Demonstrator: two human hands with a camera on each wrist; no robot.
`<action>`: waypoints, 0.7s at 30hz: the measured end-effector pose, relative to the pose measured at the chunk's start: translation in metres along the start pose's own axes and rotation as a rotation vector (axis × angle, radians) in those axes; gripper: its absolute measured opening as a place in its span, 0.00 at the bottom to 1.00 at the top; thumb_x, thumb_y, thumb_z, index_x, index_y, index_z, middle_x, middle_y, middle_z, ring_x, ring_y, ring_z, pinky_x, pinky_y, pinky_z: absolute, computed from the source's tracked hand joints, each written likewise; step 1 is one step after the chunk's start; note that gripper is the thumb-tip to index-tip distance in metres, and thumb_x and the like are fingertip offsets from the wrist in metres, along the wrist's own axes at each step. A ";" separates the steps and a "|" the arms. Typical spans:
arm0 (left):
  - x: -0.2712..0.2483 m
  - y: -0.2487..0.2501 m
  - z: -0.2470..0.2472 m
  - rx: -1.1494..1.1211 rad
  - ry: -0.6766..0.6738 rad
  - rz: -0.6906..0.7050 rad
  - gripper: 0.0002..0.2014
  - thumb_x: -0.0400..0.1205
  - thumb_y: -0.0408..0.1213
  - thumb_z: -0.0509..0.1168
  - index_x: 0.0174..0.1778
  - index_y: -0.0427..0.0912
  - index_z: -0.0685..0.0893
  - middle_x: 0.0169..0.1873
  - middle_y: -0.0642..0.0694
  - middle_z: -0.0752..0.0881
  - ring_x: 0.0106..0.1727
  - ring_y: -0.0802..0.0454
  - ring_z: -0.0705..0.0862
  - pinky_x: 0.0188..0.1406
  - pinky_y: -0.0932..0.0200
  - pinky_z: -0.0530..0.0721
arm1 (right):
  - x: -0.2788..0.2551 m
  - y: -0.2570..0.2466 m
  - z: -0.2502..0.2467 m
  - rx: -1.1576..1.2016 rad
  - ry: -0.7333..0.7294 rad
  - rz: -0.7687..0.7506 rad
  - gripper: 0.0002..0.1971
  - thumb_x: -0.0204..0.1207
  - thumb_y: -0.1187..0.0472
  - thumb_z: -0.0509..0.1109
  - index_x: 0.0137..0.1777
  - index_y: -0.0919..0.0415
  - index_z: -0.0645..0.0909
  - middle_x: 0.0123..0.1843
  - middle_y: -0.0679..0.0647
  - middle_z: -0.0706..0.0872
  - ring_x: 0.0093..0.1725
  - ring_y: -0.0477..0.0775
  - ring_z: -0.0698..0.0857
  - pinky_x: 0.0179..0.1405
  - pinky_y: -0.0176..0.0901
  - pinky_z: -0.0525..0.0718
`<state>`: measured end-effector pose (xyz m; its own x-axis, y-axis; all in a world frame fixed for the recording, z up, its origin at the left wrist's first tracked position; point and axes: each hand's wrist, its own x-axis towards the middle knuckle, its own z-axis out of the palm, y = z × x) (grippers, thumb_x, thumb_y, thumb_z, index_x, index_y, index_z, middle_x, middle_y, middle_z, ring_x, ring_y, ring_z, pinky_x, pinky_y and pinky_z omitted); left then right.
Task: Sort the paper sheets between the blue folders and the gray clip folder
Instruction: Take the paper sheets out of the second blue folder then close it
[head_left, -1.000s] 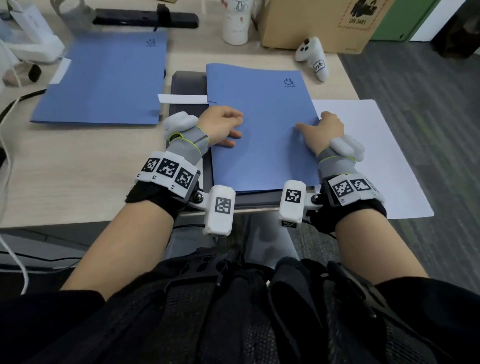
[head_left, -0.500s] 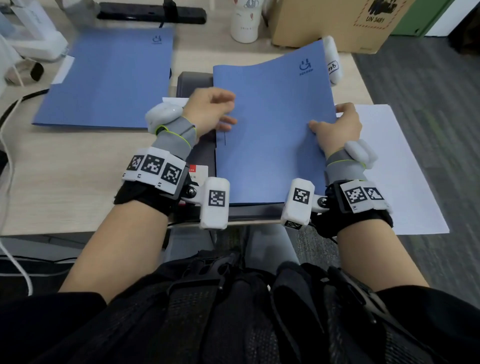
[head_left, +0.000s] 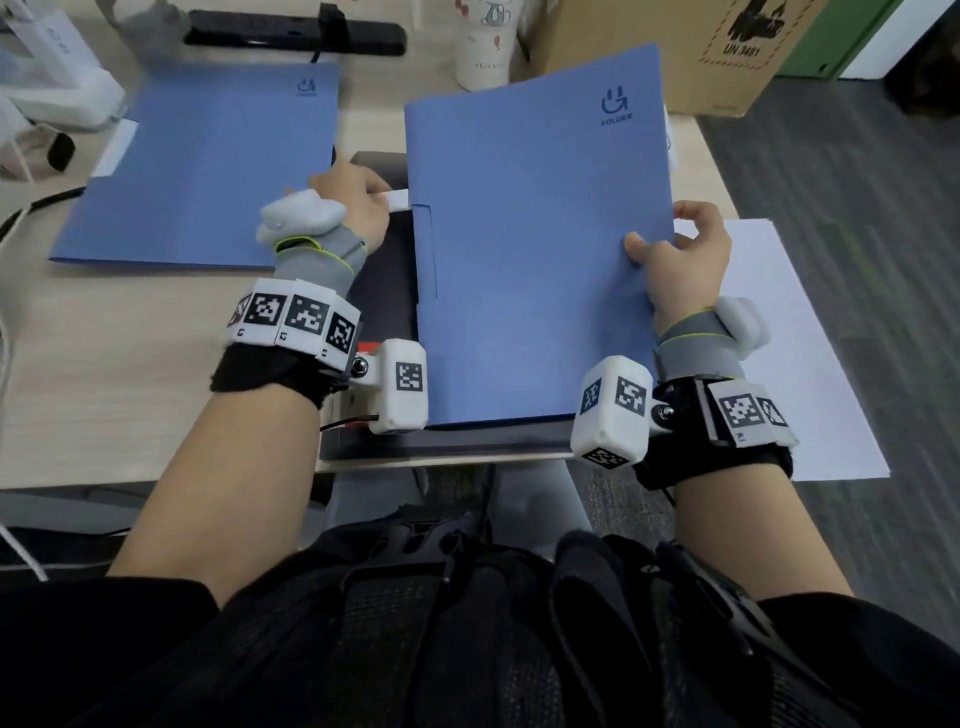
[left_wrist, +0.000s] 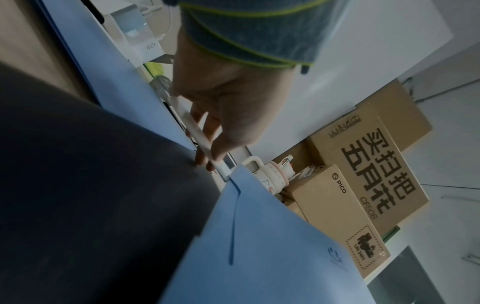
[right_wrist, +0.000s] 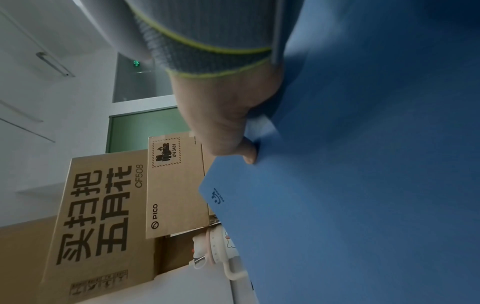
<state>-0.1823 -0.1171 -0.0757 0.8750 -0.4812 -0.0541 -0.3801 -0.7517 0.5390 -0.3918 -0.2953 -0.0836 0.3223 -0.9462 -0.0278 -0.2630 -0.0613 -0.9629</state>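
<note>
Blue card filled the middle of my head view: the nearer blue folder (head_left: 535, 244) was tilted up off the gray clip folder (head_left: 384, 291), its far edge raised toward twelve o'clock. My right hand (head_left: 685, 265) pinched that folder's right edge at about three o'clock, thumb on the cover and fingers curled behind it; the right wrist view showed the same grip at the edge (right_wrist: 363, 185). My left hand (head_left: 353, 202) sat at nine o'clock of the folder, fingers curled round a white paper tab (head_left: 397, 200) sticking out from its left side. A second blue folder (head_left: 208, 166) lay flat on the wooden desk (head_left: 104, 389) toward ten o'clock. One white paper sheet (head_left: 810, 364) lay at four o'clock, overhanging the desk edge. A cardboard box (head_left: 727, 52) stood at one o'clock.
</note>
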 end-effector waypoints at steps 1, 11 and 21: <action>0.000 0.000 -0.001 -0.001 0.010 -0.001 0.14 0.80 0.38 0.57 0.55 0.51 0.87 0.55 0.40 0.88 0.58 0.34 0.83 0.66 0.44 0.78 | 0.001 0.000 0.000 0.009 0.001 -0.005 0.16 0.64 0.69 0.71 0.42 0.48 0.72 0.34 0.51 0.86 0.33 0.55 0.83 0.39 0.50 0.85; -0.001 0.002 -0.021 -0.202 0.004 -0.067 0.09 0.80 0.40 0.63 0.40 0.46 0.89 0.31 0.44 0.88 0.42 0.44 0.84 0.49 0.58 0.78 | 0.000 0.004 -0.002 0.015 -0.028 -0.071 0.16 0.66 0.69 0.71 0.45 0.50 0.72 0.31 0.51 0.84 0.30 0.54 0.80 0.36 0.46 0.82; -0.005 0.003 -0.018 -0.334 0.046 -0.124 0.09 0.80 0.40 0.65 0.35 0.49 0.85 0.29 0.48 0.82 0.07 0.67 0.73 0.29 0.68 0.74 | -0.007 -0.001 -0.002 0.024 -0.012 -0.103 0.15 0.61 0.64 0.70 0.42 0.45 0.72 0.32 0.52 0.86 0.32 0.56 0.81 0.37 0.49 0.83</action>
<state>-0.1823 -0.1090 -0.0592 0.9238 -0.3690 -0.1021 -0.1578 -0.6101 0.7764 -0.3955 -0.2890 -0.0819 0.3574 -0.9314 0.0686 -0.2062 -0.1504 -0.9669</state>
